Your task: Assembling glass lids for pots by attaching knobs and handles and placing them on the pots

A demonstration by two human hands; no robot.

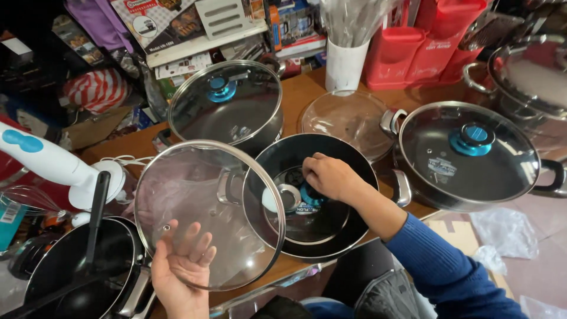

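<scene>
The left hand spreads open-palmed under a bare glass lid, fingers fanned against the glass from below and seen through it; it props the lid rather than clamping it. The lid tilts up from the palm, its far rim overlapping the near edge of an open black pot. The lid looks rigid, smooth and breakable, probably slippery on a flat palm. It has no knob, only a small hole near the fingertips, so the steel rim seems the safest place to take hold.

Just right of that grip, the right hand reaches down into the pot, fingers curled over a blue knob on a smaller lid lying inside. Whether they have closed on the knob I cannot tell, since the hand hides it. A small metal ring sits beside the knob.

Left of the propping hand stands a black pan, with a white hand mixer behind it. Beyond the pot lie another loose glass lid and two lidded pots, one farther back and one to the right.
</scene>
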